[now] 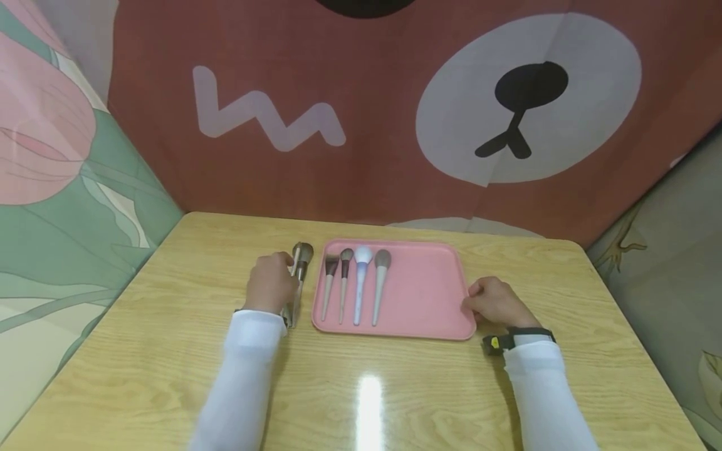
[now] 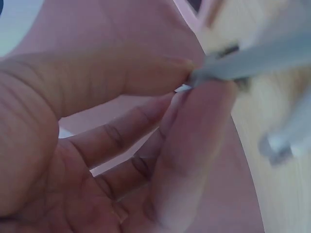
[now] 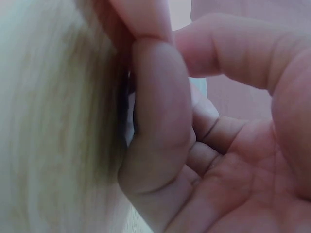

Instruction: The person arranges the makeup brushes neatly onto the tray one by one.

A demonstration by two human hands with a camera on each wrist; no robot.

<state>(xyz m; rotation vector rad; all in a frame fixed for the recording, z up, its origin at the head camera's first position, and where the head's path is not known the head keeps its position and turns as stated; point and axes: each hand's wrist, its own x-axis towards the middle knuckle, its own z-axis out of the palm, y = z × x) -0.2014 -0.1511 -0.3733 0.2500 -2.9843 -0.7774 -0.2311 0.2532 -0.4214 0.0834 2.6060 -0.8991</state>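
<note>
My left hand, just left of the pink tray, pinches a makeup brush between thumb and forefinger; its pale handle is blurred in the left wrist view. Close beside those fingers, another makeup brush with a dark head lies on the table. My right hand pinches the tray's right rim between thumb and curled forefinger. On the tray's left half several brushes lie side by side: a flat dark brush, a small brown-headed brush, a white-headed brush and a grey-headed brush.
The tray rests on a wood-grain table, toward its back edge. Behind stands a reddish-brown printed cloth, with a patterned cloth at the left side. A black band circles the right wrist.
</note>
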